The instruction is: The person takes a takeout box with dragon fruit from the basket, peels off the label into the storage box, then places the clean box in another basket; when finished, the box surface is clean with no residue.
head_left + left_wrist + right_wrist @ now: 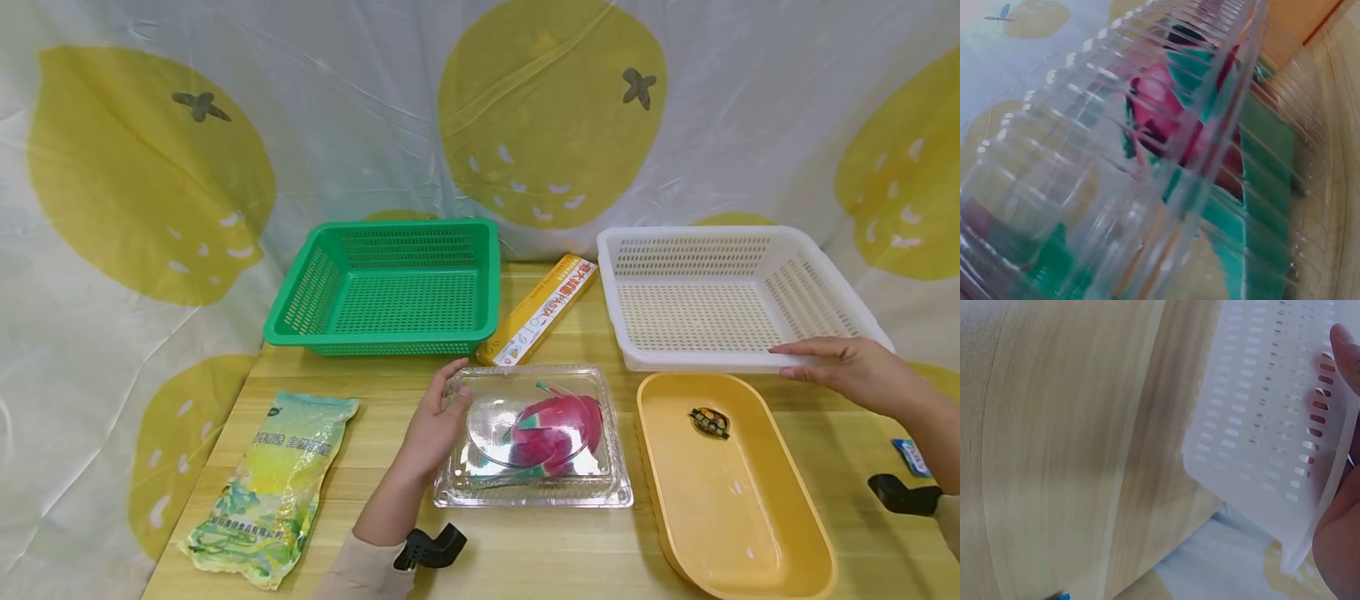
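In the head view my left hand [435,425] holds the left side of a clear plastic lidded box [534,492], with the thumb over its edge. A pink thing with green parts [558,429] shows through the lid, and the box's ribbed wall [1147,206] fills much of the left wrist view. My right hand [862,375] pinches the front rim of a white slotted basket [622,333] near its right corner. In the right wrist view, the thumb lies against the outer wall of that basket [1247,425], and fingers show faintly through the slots.
A green slotted basket [375,340] stands back left, beside a yellow pasta box [536,312]. At front left lies a green-yellow packet [273,492]. A yellow-orange tray [720,500] stands right of the clear box. A small blue packet [911,457] lies far right. A lemon-print cloth [360,108] hangs behind.
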{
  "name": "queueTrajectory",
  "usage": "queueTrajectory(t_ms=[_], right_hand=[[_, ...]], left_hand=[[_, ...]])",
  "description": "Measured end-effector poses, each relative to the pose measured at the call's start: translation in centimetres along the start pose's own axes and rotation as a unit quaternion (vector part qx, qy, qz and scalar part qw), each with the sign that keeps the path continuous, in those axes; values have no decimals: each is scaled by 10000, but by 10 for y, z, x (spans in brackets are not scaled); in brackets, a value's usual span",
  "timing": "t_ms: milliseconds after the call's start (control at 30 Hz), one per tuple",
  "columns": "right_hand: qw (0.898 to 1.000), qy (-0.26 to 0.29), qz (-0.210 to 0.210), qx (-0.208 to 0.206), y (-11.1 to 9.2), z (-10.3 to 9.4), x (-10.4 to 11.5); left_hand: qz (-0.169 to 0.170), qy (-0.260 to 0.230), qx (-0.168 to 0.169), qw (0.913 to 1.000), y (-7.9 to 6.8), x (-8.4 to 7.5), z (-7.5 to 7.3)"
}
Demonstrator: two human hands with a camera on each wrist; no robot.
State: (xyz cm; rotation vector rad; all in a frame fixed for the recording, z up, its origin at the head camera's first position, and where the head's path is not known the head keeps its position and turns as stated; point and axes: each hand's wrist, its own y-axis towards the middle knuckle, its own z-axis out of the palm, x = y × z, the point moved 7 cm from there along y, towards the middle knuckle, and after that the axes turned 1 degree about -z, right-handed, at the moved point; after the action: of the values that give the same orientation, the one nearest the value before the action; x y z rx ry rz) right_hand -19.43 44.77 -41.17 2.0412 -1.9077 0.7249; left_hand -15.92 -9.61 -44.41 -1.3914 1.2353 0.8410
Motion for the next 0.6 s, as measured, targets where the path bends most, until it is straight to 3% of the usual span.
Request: queueTrajectory(t_ms=[133, 367, 600], right_hand=[[9999, -57, 18, 117, 1, 1, -1], [9999, -92, -12, 101, 2, 2, 0], [9998, -35, 65, 165, 1, 1, 1]], left_hand=[[173, -156, -26, 9997, -4, -6, -1], [142, -262, -114, 9995, -10, -16, -10], [405, -546, 135, 9976, -14, -47, -16]])
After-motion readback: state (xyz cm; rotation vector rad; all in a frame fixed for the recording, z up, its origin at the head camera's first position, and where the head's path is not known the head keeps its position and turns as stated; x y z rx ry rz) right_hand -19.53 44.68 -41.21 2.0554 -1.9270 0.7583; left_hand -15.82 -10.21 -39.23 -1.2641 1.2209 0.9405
